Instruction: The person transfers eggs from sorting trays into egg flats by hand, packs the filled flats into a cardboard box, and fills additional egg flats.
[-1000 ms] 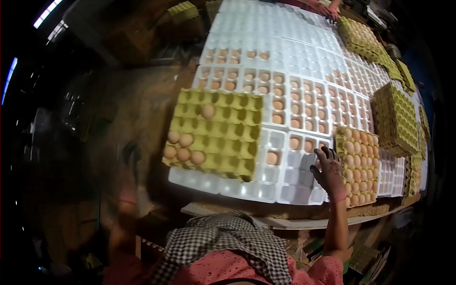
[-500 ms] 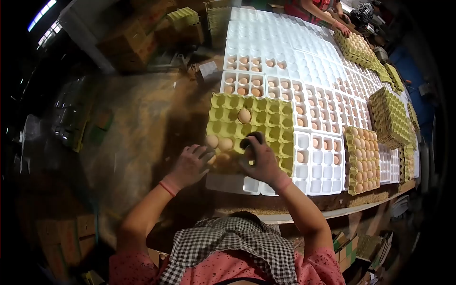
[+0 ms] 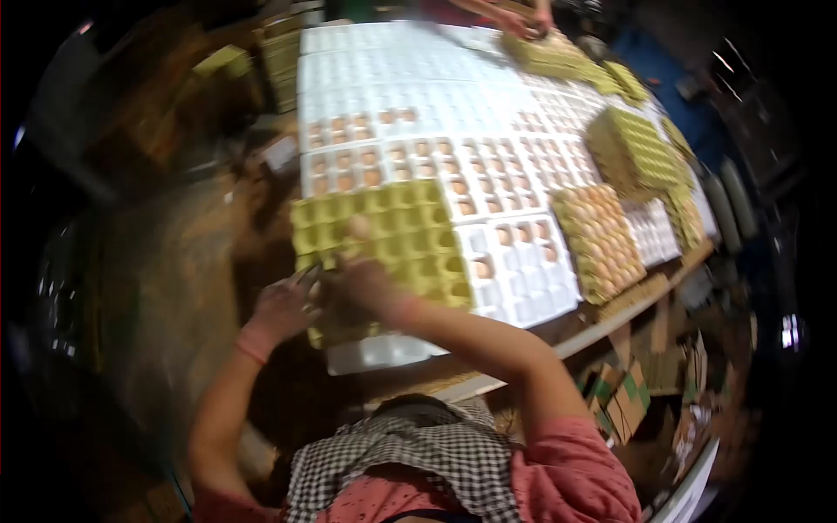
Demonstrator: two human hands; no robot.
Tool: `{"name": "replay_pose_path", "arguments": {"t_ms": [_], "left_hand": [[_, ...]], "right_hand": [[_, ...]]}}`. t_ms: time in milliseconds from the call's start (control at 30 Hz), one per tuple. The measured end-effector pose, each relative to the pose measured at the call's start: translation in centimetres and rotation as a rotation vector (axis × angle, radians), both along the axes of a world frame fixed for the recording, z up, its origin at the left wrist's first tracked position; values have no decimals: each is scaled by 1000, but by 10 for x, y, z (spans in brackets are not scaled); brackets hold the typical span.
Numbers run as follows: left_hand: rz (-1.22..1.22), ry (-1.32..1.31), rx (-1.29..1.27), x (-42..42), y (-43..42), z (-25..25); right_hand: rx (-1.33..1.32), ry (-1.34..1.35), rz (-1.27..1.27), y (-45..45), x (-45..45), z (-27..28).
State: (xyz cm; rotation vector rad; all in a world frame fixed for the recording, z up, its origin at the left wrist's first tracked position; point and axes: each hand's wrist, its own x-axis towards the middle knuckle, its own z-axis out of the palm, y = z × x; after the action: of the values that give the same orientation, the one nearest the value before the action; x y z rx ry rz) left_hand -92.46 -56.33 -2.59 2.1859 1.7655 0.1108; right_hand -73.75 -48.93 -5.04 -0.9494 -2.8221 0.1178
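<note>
A yellow-green pulp egg tray (image 3: 410, 222) lies over white foam trays at the table's near left corner. One brown egg (image 3: 358, 228) sits in its upper part. My left hand (image 3: 281, 309) is at the tray's left edge, its fingers pointing inward and smeared by motion. Over the tray's lower middle, just below the egg, reaches my right hand (image 3: 368, 286); motion blurs its fingers too. Whether either hand grips an egg cannot be made out. The space between the hands is dark and blurred.
White foam trays (image 3: 514, 288) cover the table, several cells holding brown eggs. To the right stand a full pulp tray of eggs (image 3: 600, 240) and a stack of pulp trays (image 3: 632, 152). At the far side, another person's hands (image 3: 527, 24) are near more egg trays (image 3: 545, 57).
The view has swung, shifting the table leftward in the picture. My right hand has moved further over the tray, toward the left hand. The eggs seen earlier between my hands no longer show clearly.
</note>
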Motion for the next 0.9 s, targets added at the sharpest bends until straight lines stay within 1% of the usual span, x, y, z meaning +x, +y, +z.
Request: {"name": "replay_pose_path", "arguments": {"t_ms": [33, 67, 100, 133, 167, 200, 233, 267, 300, 333, 367, 400, 433, 467, 500, 533, 567, 633, 667, 700, 733, 767, 833, 867, 900], "left_hand": [[-44, 94, 103, -8, 0, -32], [-86, 83, 224, -4, -1, -21], [-88, 27, 206, 6, 1, 8], [-19, -92, 266, 8, -3, 11], [63, -213, 222, 14, -7, 22], [102, -310, 213, 18, -13, 27], [145, -402, 205, 22, -15, 30], [166, -570, 142, 34, -16, 31], [192, -736, 80, 52, -17, 36], [103, -699, 9, 74, -14, 51], [53, -694, -18, 100, -10, 55], [-64, -657, 34, 127, -1, 45], [-172, -630, 107, 160, 9, 50], [-217, -684, 92, 190, 19, 32], [-298, -557, 139, 221, 31, 46], [-355, -472, 205, 247, 41, 34], [-418, -354, 213, 268, 50, 25], [-492, -45, 59, 301, 70, 7], [-489, -26, 55, 313, 79, 2], [-392, -115, 16, 324, 88, -1], [-301, -205, -21, 336, 96, 0], [-247, -309, 90, 349, 102, 11], [-200, -469, 379, 366, 122, -4], [-205, -415, 304, 371, 127, -15], [-202, -419, 305, 378, 126, -20]], "right_hand": [[10, 199, 67, -2, 2, 1], [-60, 74, 30, -1, 9, 22], [-58, 56, -9, -3, 30, 36], [-213, 195, -96, -7, 53, 49], [-362, 339, -176, -8, 79, 57], [-310, 492, -208, -10, 116, 66], [-498, 567, -395, -12, 150, 70], [-205, 512, -470, -10, 187, 58], [-243, 670, -535, -12, 227, 43], [-171, 599, -618, -12, 266, 28], [-212, 563, -685, -12, 291, 26], [-232, 335, -776, -11, 311, 23], [-317, 169, -788, -9, 328, 13], [-333, 112, -730, -7, 338, 6], [-346, 55, -667, -1, 350, 2], [-389, 202, -662, 11, 355, 5], [-332, 403, -752, 19, 354, 4], [-248, 642, -783, 39, 347, 21], [-280, 688, -779, 47, 347, 13], [-15, 643, -608, 61, 351, -17], [63, 509, -518, 64, 354, -37], [146, 370, -433, 63, 359, -47], [-2, 515, -435, 59, 372, -41], [41, 545, -420, 58, 386, -34], [-16, 682, -488, 49, 407, 14]]}}
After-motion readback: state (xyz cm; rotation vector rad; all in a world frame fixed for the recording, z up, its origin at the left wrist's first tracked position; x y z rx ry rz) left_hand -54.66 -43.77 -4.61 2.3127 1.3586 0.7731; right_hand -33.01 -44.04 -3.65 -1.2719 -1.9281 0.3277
